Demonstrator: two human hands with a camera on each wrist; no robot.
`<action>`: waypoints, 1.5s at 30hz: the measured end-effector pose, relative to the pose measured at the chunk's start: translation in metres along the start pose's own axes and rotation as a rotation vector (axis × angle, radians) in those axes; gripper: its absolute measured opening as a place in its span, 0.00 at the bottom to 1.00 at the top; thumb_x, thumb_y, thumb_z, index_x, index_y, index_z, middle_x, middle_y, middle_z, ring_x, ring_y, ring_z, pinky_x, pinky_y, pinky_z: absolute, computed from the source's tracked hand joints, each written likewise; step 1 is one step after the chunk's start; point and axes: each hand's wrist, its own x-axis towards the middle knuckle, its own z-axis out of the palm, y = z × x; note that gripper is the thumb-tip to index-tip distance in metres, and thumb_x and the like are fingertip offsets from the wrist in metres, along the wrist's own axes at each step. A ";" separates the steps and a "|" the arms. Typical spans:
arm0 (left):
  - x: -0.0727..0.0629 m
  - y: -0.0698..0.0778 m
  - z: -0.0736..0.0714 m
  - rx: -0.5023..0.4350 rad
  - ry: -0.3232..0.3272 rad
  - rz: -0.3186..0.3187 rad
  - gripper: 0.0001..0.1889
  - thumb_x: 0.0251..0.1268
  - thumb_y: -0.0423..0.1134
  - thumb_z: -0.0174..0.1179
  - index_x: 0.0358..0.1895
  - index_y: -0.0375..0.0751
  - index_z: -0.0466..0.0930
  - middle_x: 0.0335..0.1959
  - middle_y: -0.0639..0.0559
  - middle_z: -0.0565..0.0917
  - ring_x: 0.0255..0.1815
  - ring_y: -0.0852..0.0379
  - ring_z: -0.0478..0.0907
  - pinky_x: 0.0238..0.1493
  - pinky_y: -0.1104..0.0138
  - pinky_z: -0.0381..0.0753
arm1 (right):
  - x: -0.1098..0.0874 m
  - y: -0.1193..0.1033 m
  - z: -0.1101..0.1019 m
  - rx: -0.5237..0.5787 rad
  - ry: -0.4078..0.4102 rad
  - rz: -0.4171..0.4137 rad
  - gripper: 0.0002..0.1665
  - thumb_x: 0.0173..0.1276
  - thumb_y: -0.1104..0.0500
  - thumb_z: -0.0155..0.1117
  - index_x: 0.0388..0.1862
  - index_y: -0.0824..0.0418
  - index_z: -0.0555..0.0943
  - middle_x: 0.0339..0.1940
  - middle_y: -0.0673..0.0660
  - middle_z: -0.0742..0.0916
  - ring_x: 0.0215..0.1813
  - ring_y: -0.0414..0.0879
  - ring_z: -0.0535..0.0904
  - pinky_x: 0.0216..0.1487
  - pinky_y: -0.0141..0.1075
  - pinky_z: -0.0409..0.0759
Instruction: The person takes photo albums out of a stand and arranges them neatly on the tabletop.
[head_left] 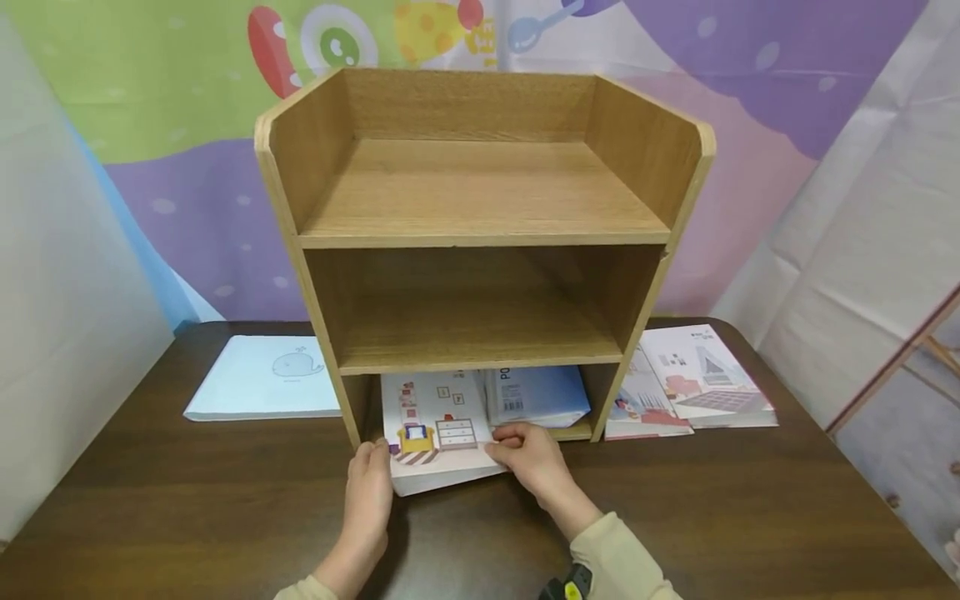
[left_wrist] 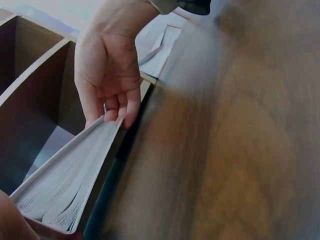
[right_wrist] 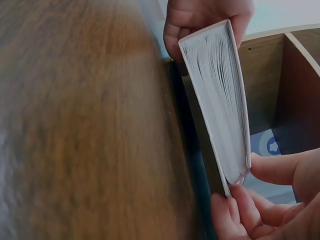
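Note:
A thick white book [head_left: 442, 417], its cover drawn with a yellow armchair and a chest of drawers, lies partly inside the bottom compartment of a wooden shelf [head_left: 480, 367]. Its near end sticks out past the front edge. My left hand [head_left: 370, 487] grips the left side. At the right near corner my right hand [head_left: 528, 458] pinches it, thumb above and fingers beneath, as the right wrist view shows. Page edges of the white book [right_wrist: 220, 100] fan wider toward the left hand. Beside it in the same compartment lies a blue book [head_left: 536, 396].
Left of the shelf, a pale blue book [head_left: 262, 379] with a whale drawing lies on the dark wooden table [head_left: 225, 517]. Two illustrated books lie to the right, the outer one with a pink armchair [head_left: 708, 375]. A patterned cloth [head_left: 210, 217] hangs behind.

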 end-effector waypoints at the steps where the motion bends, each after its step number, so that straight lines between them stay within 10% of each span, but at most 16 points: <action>1: 0.001 0.000 0.000 0.004 -0.002 0.004 0.16 0.69 0.40 0.36 0.27 0.34 0.65 0.32 0.43 0.65 0.37 0.51 0.61 0.36 0.65 0.59 | 0.001 0.001 0.000 -0.001 -0.003 0.003 0.16 0.52 0.65 0.66 0.39 0.73 0.79 0.26 0.58 0.83 0.26 0.38 0.73 0.27 0.29 0.73; 14: 0.006 -0.004 -0.005 -0.028 -0.085 -0.054 0.22 0.72 0.46 0.33 0.44 0.28 0.68 0.38 0.37 0.73 0.50 0.44 0.67 0.59 0.50 0.60 | 0.001 0.000 -0.001 -0.010 -0.023 0.028 0.15 0.51 0.66 0.68 0.37 0.72 0.79 0.28 0.58 0.80 0.28 0.41 0.73 0.27 0.30 0.73; 23: 0.007 -0.003 -0.006 -0.068 -0.124 -0.099 0.15 0.68 0.43 0.36 0.41 0.32 0.62 0.36 0.44 0.69 0.41 0.53 0.64 0.38 0.67 0.62 | 0.002 -0.001 -0.006 0.052 -0.060 0.089 0.18 0.51 0.68 0.68 0.41 0.73 0.74 0.30 0.61 0.81 0.25 0.42 0.74 0.29 0.36 0.78; 35: 0.009 -0.002 -0.009 -0.099 -0.218 -0.085 0.25 0.58 0.35 0.29 0.59 0.26 0.54 0.57 0.34 0.59 0.60 0.45 0.52 0.62 0.52 0.47 | 0.000 -0.005 -0.014 0.002 -0.253 0.128 0.23 0.53 0.65 0.66 0.46 0.75 0.73 0.32 0.60 0.83 0.29 0.42 0.77 0.34 0.37 0.79; 45: 0.010 -0.001 -0.012 -0.069 -0.234 -0.078 0.27 0.60 0.34 0.27 0.63 0.27 0.58 0.54 0.33 0.68 0.56 0.44 0.61 0.60 0.55 0.55 | 0.000 -0.001 -0.011 -0.038 -0.258 0.096 0.21 0.58 0.57 0.64 0.41 0.74 0.74 0.27 0.57 0.83 0.26 0.42 0.76 0.30 0.37 0.80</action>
